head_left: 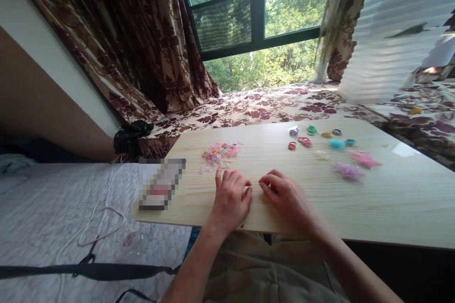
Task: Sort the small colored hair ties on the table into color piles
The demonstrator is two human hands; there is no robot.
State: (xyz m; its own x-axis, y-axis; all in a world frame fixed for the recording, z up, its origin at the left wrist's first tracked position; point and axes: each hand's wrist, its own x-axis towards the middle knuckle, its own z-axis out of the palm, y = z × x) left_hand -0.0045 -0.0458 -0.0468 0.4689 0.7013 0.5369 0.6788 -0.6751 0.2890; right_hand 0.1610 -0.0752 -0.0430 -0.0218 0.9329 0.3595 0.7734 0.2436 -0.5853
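My left hand [232,195] rests over the light wooden table [227,218], thumb and fingers drawn together in a pinch. Facing it across a small gap, my right hand [284,195] is closed the same way. Whatever lies between the fingertips is too small to make out. Just beyond my left hand is a loose pile of mixed, mostly pink, small elastic bands [222,152]. Farther off on the right lie sorted bunches: a purple bunch [347,171], a pink bunch [365,159], a pale yellow bunch [322,155] and a light blue bunch [336,144].
Several coloured hair ties, among them a green one [312,129] and a red one [292,146], sit at the table's far right. A blurred-out flat object [163,184] lies at the left edge. White cables [103,213] run over the bed beside the table.
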